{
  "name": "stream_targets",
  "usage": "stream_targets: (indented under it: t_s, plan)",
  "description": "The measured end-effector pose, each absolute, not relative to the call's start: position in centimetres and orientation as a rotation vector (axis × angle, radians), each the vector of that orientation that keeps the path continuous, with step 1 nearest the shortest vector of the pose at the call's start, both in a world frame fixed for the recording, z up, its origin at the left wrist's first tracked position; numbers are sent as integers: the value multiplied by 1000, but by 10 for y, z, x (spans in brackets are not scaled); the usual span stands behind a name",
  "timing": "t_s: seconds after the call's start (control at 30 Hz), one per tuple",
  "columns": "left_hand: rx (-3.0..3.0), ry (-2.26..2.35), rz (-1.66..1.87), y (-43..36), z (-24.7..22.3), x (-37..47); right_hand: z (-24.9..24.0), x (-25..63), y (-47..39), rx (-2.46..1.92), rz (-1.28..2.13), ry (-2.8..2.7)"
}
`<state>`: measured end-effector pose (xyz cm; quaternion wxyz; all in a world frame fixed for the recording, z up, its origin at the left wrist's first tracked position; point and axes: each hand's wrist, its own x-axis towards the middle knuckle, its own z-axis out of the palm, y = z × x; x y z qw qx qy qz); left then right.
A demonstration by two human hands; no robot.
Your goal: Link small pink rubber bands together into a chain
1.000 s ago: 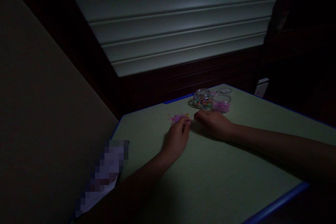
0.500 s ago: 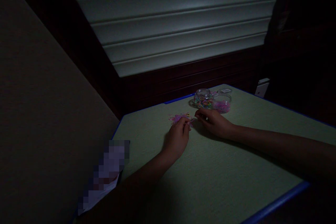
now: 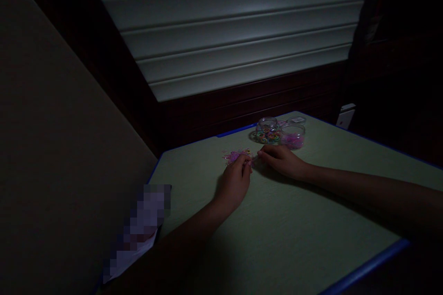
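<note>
My left hand point(image 3: 236, 179) is closed in a pinch at the near right edge of a loose pile of small pink and purple pieces point(image 3: 236, 156), which look like tiny elastic bands. Just to its right, my right hand point(image 3: 282, 160) pinches with thumb and forefinger. A faint thin strand point(image 3: 255, 157) shows between the two sets of fingertips; it is too small and dark to name. Beyond my right hand stand two clear jars: one with multicoloured rings like small hair ties point(image 3: 268, 132), one with pink pieces point(image 3: 292, 139).
A clear lid point(image 3: 296, 120) lies behind the jars. The pale green table point(image 3: 277, 226) has a blue edge. At its left edge is a blurred-out flat item point(image 3: 145, 221). A wall stands left, a slatted panel point(image 3: 242, 32) behind, and a white box point(image 3: 346, 116) beyond the table.
My right hand's fingers have closed into a tighter pinch and tilted down a little near the left fingertips. My left hand has barely moved.
</note>
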<state>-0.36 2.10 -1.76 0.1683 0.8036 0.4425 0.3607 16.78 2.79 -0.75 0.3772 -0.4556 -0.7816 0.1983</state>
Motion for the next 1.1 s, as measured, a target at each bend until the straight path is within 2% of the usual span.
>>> stream_targets:
  t_s: [0.83, 1.1]
  plan:
    - [2270, 1277, 1018, 23, -20, -3, -3, 166, 22, -1110, 602, -1990]
    - [2246, 1305, 1029, 21, -18, -3, -4, 167, 23, -1117, 531, -2013]
